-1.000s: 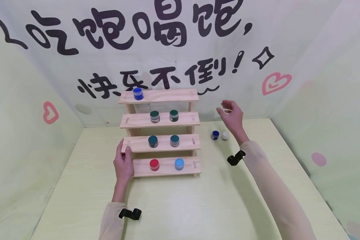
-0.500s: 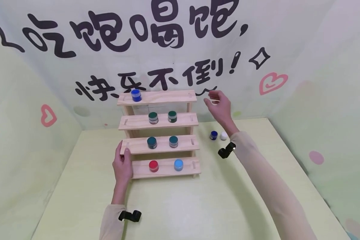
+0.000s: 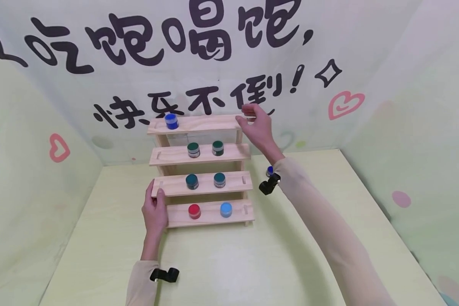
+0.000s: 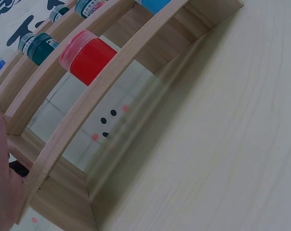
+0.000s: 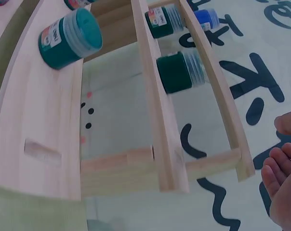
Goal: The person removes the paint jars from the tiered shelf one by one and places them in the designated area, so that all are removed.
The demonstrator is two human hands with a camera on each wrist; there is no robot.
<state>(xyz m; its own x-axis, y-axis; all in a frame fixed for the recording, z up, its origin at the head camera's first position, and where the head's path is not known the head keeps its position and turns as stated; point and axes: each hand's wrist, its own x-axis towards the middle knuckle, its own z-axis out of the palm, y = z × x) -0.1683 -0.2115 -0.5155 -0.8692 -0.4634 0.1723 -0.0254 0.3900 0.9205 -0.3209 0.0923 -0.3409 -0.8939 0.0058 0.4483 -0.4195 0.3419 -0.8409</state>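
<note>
A four-tier wooden shelf (image 3: 206,123) stands on the table, its left side gripped by my left hand (image 3: 154,213) at the lower tiers. The left wrist view shows part of that hand (image 4: 3,178) against the wood. My right hand (image 3: 258,128), fingers relaxed and empty, is by the top tier's right end; in the right wrist view the hand (image 5: 285,178) is apart from the wood. On the tiers, top down, are a blue jar (image 3: 171,121), two dark green jars (image 3: 193,149) (image 3: 218,148), two teal jars (image 3: 192,181) (image 3: 219,179), and a red jar (image 3: 194,211) beside a light blue one (image 3: 226,209).
A dark blue jar (image 3: 269,171) sits on the table (image 3: 222,263) right of the shelf, partly behind the right wrist's black camera (image 3: 269,184). Behind the shelf rises a wall sheet (image 3: 137,85) with black lettering; more printed sheets flank the table.
My right hand has moved left, and slightly up, from over the table to the top tier's right end. Its forearm now hides the small white jar. The left hand keeps its grip.
</note>
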